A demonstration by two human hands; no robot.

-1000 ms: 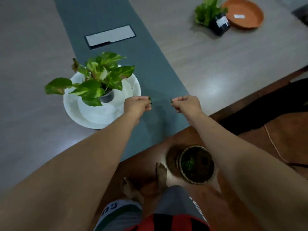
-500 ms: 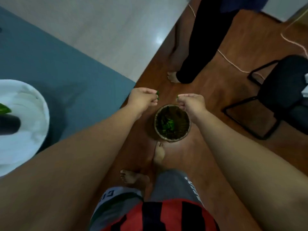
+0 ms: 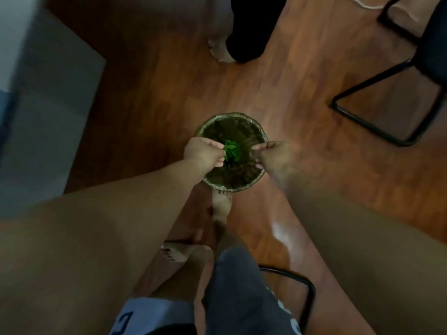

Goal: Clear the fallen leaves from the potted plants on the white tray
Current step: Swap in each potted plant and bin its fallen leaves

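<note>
Both hands are held over a round basket (image 3: pixel 232 152) on the floor (image 3: pixel 302 97). The fingers of the left hand (image 3: pixel 202 153) are curled together beside the green leaves (image 3: pixel 231 151) seen in the basket; whether a leaf is pinched cannot be told. The right hand (image 3: pixel 271 154) is blurred (its fingers look bunched), so its grip cannot be told. A table edge (image 3: pixel 48 105) is seen at left, a chair (image 3: pixel 391 93) at right.
</note>
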